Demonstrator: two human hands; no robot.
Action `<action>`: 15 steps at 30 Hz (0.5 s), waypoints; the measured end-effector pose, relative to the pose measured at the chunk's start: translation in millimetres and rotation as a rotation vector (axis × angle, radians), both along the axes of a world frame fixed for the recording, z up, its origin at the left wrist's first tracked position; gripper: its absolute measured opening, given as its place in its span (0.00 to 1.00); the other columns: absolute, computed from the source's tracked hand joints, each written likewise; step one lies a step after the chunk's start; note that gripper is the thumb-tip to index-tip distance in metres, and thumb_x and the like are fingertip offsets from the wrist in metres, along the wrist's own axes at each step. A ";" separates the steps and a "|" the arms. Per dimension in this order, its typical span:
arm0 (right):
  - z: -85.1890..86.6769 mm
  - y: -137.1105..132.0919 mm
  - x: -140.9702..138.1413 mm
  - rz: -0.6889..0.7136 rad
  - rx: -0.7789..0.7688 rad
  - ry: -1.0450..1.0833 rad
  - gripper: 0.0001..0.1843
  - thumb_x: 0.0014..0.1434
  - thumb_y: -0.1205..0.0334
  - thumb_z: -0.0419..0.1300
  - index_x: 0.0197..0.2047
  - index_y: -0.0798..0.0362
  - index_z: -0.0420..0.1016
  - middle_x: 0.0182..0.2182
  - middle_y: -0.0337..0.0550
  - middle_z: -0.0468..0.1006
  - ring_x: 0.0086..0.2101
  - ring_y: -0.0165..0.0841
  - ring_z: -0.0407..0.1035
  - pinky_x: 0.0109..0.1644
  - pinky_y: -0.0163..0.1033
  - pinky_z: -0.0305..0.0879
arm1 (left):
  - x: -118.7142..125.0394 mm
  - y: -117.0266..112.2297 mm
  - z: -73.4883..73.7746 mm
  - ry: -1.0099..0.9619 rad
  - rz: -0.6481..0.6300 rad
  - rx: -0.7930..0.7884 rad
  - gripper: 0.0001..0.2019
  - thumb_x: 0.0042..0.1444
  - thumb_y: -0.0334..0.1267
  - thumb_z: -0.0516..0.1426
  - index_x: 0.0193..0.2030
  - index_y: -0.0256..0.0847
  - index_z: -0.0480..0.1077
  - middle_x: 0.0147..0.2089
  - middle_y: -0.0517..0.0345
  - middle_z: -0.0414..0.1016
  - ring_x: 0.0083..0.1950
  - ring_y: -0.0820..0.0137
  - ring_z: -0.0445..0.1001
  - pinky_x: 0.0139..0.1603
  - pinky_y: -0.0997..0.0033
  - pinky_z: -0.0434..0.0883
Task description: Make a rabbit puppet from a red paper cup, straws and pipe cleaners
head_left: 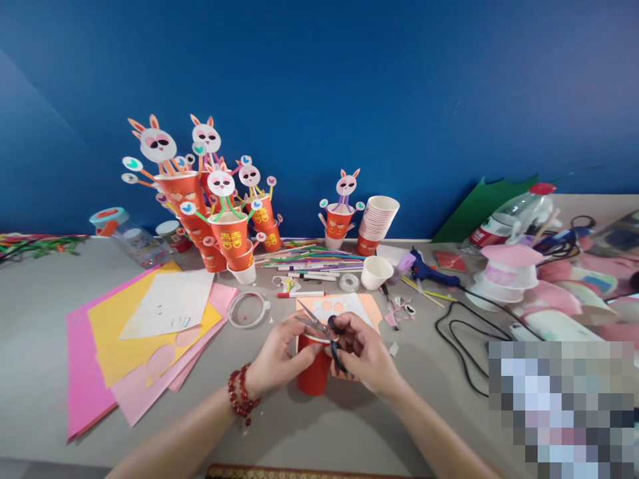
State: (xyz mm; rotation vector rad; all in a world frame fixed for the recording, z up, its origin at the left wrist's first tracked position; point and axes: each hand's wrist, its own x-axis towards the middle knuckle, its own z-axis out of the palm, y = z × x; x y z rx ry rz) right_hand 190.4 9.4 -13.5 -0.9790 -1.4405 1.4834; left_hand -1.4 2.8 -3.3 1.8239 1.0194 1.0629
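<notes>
Red paper cup (313, 376) is held upright at the near middle of the grey table (349, 426), between both hands. The left hand (275, 356), with a red beaded bracelet (240, 394) at its wrist, curls closed around the cup's upper wall. The right hand (368, 356) has its fingers through the black loops of the scissors (319, 326), whose steel blades are parted over the rim. A peach sheet (367, 307) lies beneath. Farther back are a clear tape ring (247, 310), a red marker (301, 294) and bunny-topped cups (229, 233).
</notes>
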 end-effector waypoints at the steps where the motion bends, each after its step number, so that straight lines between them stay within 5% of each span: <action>1: 0.7 0.0 -0.3 -0.001 0.002 -0.001 0.15 0.47 0.70 0.61 0.39 0.50 0.67 0.32 0.36 0.71 0.27 0.28 0.64 0.26 0.31 0.58 | 0.4 -0.1 0.8 0.009 0.011 -0.004 0.07 0.57 0.32 0.56 0.37 0.41 0.77 0.37 0.54 0.80 0.42 0.64 0.75 0.47 0.67 0.70; 15: -4.3 1.4 2.6 -0.014 0.025 0.007 0.15 0.48 0.68 0.62 0.40 0.50 0.67 0.33 0.37 0.72 0.29 0.29 0.67 0.30 0.32 0.62 | -4.3 0.4 1.1 -0.030 -0.062 -0.086 0.09 0.64 0.39 0.55 0.38 0.39 0.75 0.42 0.52 0.81 0.43 0.65 0.75 0.45 0.69 0.69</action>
